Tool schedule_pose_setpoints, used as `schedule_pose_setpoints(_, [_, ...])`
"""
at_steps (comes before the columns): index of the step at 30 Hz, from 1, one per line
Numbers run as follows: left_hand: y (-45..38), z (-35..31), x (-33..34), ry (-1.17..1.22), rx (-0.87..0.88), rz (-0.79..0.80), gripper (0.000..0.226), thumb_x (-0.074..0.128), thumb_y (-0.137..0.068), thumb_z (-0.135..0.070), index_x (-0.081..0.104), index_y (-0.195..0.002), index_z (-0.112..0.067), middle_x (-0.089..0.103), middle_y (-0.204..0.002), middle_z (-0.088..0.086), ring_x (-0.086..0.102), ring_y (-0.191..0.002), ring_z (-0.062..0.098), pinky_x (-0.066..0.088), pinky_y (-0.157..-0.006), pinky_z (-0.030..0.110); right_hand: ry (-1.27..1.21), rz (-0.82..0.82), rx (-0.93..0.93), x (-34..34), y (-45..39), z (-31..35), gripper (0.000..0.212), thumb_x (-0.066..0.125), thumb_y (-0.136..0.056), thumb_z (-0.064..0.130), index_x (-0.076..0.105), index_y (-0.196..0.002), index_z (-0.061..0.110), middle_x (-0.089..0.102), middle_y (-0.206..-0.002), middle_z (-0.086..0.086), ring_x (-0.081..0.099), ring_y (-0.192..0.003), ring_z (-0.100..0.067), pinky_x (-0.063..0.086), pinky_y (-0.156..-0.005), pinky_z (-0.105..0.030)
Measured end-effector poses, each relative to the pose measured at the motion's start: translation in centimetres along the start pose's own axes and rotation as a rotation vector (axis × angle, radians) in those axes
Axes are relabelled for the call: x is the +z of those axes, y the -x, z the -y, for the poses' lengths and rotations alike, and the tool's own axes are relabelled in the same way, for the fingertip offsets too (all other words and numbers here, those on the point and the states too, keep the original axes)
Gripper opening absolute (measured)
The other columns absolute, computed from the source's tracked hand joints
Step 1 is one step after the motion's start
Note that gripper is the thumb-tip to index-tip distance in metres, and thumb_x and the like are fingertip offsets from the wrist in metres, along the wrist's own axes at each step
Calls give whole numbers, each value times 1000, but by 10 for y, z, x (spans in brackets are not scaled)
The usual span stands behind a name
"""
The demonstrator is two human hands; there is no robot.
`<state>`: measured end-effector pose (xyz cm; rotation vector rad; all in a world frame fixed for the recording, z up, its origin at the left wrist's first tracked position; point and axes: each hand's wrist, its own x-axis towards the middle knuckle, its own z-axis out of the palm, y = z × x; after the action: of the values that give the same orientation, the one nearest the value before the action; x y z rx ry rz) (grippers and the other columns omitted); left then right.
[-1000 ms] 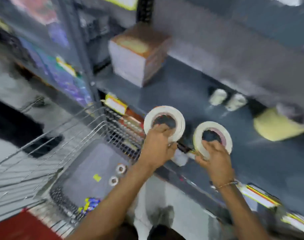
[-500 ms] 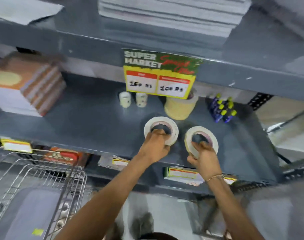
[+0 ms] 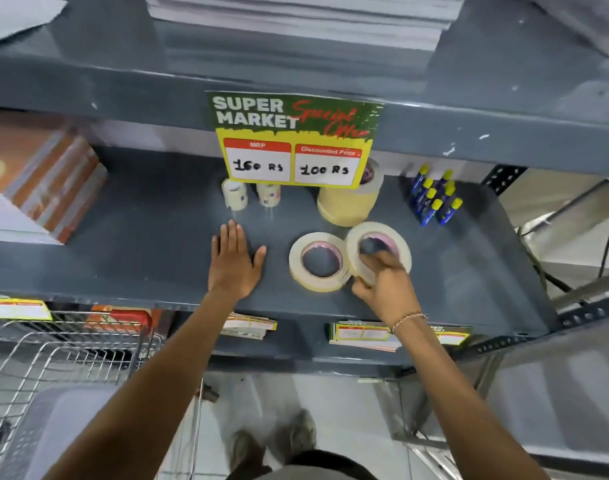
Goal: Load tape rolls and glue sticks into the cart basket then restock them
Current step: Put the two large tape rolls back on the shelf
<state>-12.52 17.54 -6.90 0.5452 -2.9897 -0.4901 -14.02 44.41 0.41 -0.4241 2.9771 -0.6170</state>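
One cream tape roll (image 3: pixel 318 261) lies flat on the grey shelf (image 3: pixel 150 244). A second cream tape roll (image 3: pixel 379 249) leans tilted against it, and my right hand (image 3: pixel 382 282) grips its lower rim. My left hand (image 3: pixel 235 261) rests flat on the shelf to the left of the rolls, fingers spread, holding nothing. Behind them stand a thick tan tape roll (image 3: pixel 348 202), two small white tape rolls (image 3: pixel 234 195) (image 3: pixel 269 196) and several blue glue sticks (image 3: pixel 434 197) with yellow caps. The wire cart basket (image 3: pixel 64 362) is at the lower left.
A green and yellow price sign (image 3: pixel 294 140) hangs from the shelf above. Stacked notebooks (image 3: pixel 43 178) sit at the shelf's left end. Paper stacks (image 3: pixel 296 19) fill the top shelf. Price labels (image 3: pixel 361 334) line the shelf's front edge. A steel upright (image 3: pixel 503 178) bounds the right side.
My left hand has let go of its tape roll, which now lies flat, and has moved left onto the shelf. My right hand has brought its roll against the first one.
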Motion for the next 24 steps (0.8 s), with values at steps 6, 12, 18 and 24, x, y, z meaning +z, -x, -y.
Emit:
schedule_pose_setpoints(6, [-4,3,8,-68,0,34,74,13,-94,-55,2,-149,-7,0,-160,11,-3,-148,26,4,-122,43,137,179,-191,21,-16,61,53,61,-79,23,53,-131,15,50,-139,-4,50,-122,-28,43,-105,-31])
schedule_pose_setpoints(12, [-4,4,8,-63,1,39,74,12,-93,-54,1,-149,-6,0,-160,12,-4,-148,27,2,-122,43,270,310,-142,30,-16,68,49,57,-86,25,49,-132,11,43,-143,-11,50,-121,-35,44,-104,-37])
schedule_pose_setpoints(18, [-4,4,9,-63,7,16,74,11,-93,-54,2,-149,-6,3,-160,12,-2,-148,28,2,-121,43,326,343,-76,37,-18,72,46,61,-88,30,50,-126,6,53,-133,-17,54,-116,-35,46,-96,-36])
schedule_pose_setpoints(24, [-1,3,8,-55,8,-4,74,14,-94,-54,4,-149,-6,6,-160,12,1,-148,28,4,-121,43,336,299,-59,42,-19,76,44,61,-88,32,52,-124,7,58,-126,-15,57,-113,-35,49,-92,-37])
